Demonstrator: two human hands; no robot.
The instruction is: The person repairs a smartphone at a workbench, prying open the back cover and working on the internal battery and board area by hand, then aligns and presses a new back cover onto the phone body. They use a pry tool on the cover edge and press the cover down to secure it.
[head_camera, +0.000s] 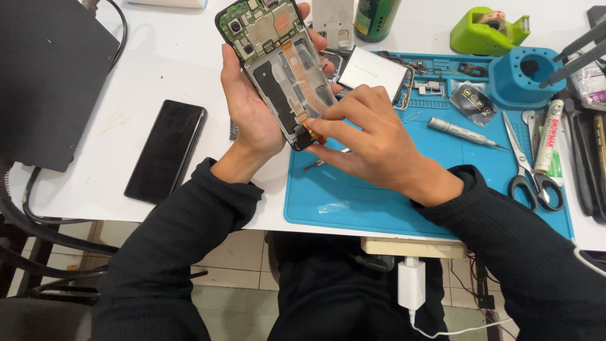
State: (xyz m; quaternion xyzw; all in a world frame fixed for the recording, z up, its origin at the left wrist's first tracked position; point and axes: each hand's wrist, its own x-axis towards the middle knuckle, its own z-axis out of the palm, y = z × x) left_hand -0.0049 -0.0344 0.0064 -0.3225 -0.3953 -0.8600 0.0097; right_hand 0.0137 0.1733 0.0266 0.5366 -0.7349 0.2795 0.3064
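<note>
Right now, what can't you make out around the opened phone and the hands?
All in the head view:
- Lower end of the opened phone: covered by the right hand, so the contact point is hidden.
- Left hand: palm and fingers mostly behind the phone.
- Small metal part on the blue mat: too small to identify.
- Green can: cut off by the top edge.

Blue mat [379, 208], green circuit board [262, 25]
</note>
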